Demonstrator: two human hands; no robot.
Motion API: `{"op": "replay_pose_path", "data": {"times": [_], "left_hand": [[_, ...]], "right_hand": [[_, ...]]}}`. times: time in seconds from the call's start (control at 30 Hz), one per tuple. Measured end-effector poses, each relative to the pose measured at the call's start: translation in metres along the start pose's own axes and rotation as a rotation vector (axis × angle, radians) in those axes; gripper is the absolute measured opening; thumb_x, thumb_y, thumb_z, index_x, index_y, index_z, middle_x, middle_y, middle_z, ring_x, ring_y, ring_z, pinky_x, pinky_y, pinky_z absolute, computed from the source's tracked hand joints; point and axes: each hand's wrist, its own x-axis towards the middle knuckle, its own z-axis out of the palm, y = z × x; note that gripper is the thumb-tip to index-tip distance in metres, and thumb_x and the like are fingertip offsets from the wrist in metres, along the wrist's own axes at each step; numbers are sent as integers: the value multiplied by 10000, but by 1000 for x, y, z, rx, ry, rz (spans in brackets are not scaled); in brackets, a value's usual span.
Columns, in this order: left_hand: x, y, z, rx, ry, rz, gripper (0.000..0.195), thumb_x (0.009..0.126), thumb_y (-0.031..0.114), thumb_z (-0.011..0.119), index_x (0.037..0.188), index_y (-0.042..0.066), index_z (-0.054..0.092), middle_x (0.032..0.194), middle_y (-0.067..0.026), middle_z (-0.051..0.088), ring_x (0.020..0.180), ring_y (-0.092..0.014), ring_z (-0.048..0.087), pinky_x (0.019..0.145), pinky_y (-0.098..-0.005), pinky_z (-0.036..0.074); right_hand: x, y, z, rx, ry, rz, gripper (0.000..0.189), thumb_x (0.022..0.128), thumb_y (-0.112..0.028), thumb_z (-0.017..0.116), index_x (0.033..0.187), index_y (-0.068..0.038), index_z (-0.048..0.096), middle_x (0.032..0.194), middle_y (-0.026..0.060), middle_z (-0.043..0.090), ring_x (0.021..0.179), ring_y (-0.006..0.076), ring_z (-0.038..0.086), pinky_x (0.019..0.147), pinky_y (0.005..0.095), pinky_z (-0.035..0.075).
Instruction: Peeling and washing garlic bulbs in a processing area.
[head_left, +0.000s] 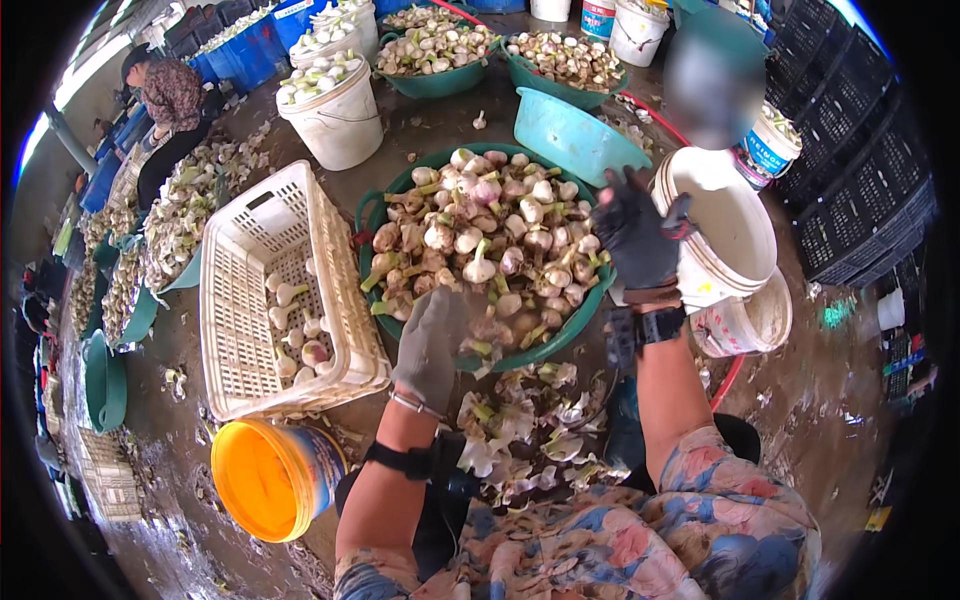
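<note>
A round green tub (596, 300) full of garlic bulbs (487, 195) stands before me. My left hand (431, 345), in a grey glove, is over the tub's near left rim; its fingers point to the bulbs, and whether it holds anything cannot be told. My right hand (637, 225), in a dark glove, is raised at the tub's right rim, beside a white plastic bucket (724, 217); its fingers look partly spread, with no bulb visible in them. Left of the tub, a white plastic crate (225, 300) holds several trimmed bulbs (289, 315).
Garlic peelings (517, 442) lie below the tub. An orange-lined bucket (259, 480) lies tilted near the crate. An empty teal basin (577, 135) leans behind the tub. Black crates (847, 165) are stacked right. Another person (172, 97) sits at the back left; a second, blurred, is opposite.
</note>
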Motion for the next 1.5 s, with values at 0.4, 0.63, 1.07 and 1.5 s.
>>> {"op": "replay_pose_path", "data": {"times": [0.4, 0.63, 1.07, 1.5], "left_hand": [[23, -5, 3, -45, -80, -48, 234, 918, 174, 451, 1058, 10, 542, 944, -82, 605, 820, -170, 568, 694, -288, 447], [38, -11, -2, -10, -92, -155, 236, 907, 201, 491, 1054, 26, 545, 947, -57, 601, 878, -158, 578, 760, -278, 448], [32, -8, -23, 782, -284, 530, 743, 695, 179, 713, 1308, 19, 324, 1274, -219, 401, 1169, -323, 440, 950, -349, 380], [-29, 0, 0, 926, -89, 681, 669, 602, 108, 746, 1193, 22, 444, 1101, -117, 511, 1005, -224, 514, 876, -305, 414]], "right_hand": [[137, 180, -78, -2067, -10, 195, 303, 746, -252, 592, 958, -36, 603, 868, 201, 628, 828, 356, 604, 721, 428, 477], [147, 204, -104, -2193, 36, 236, 240, 749, -266, 567, 908, -103, 643, 910, 176, 629, 876, 327, 602, 741, 431, 484], [-28, 100, -6, -964, -543, 403, 228, 852, -148, 581, 1036, -13, 585, 861, 41, 630, 764, 97, 595, 683, 230, 493], [-86, 89, 31, -794, -367, 307, 230, 845, -182, 563, 1005, -18, 588, 890, 55, 621, 736, 122, 624, 650, 244, 532]]}}
